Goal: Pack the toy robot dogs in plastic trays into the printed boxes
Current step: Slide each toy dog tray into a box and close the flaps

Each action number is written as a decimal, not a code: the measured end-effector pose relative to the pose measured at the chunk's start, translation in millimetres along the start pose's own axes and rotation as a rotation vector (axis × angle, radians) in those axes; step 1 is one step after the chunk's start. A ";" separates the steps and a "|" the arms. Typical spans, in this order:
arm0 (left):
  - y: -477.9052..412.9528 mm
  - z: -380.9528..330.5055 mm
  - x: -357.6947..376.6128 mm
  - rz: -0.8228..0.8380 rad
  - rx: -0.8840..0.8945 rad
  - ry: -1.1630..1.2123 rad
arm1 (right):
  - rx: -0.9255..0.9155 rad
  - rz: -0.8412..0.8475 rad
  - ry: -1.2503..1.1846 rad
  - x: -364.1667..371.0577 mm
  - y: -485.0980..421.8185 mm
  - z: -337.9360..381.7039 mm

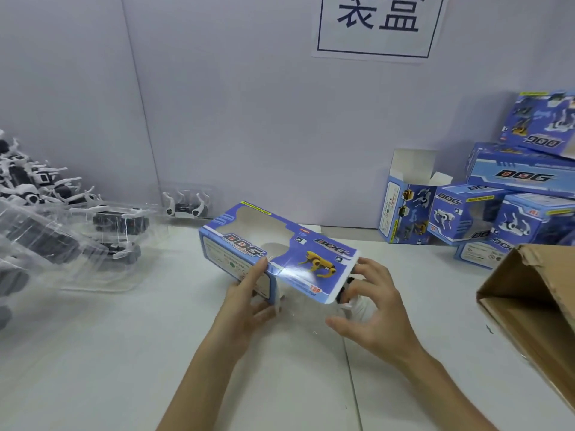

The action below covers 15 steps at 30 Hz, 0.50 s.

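Blue box [280,253] is gripped at near edge by left hand [249,293]; right hand [370,303] seemingly pinches protruding tray [354,306].

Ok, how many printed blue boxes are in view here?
7. The held box at centre; six by the right wall: open-topped box, two boxes beside it, low front box, long box and tilted box on top. Others may be hidden.

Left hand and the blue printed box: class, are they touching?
Touching. Head view shows the left hand gripping the blue printed box at its near corner.
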State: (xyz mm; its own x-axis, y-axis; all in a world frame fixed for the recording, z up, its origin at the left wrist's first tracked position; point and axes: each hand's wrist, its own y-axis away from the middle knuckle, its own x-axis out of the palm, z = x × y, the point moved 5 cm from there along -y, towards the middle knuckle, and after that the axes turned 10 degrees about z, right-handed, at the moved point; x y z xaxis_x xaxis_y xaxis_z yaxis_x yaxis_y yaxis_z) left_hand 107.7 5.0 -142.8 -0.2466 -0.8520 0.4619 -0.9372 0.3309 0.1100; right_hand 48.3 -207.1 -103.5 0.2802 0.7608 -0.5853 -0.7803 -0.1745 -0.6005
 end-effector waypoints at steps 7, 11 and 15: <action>-0.7 10.2 13.1 0.062 -0.056 0.031 | 0.022 -0.028 -0.348 -12.7 -1.4 -4.8; 0.0 8.5 5.5 0.009 -0.066 0.214 | 0.209 -0.268 -0.748 -28.5 -1.9 -30.0; 2.6 5.4 9.3 0.071 -0.033 0.148 | 0.358 -0.223 -0.524 -29.1 -4.5 -44.1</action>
State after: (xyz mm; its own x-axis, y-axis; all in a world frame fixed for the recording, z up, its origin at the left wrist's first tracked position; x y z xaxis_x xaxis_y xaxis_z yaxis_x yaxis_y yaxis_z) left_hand 101.6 -4.3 -143.0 -0.2707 -0.7576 0.5939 -0.9094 0.4036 0.1003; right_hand 68.4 -256.1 -107.8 0.2184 0.9732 -0.0721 -0.8978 0.1714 -0.4056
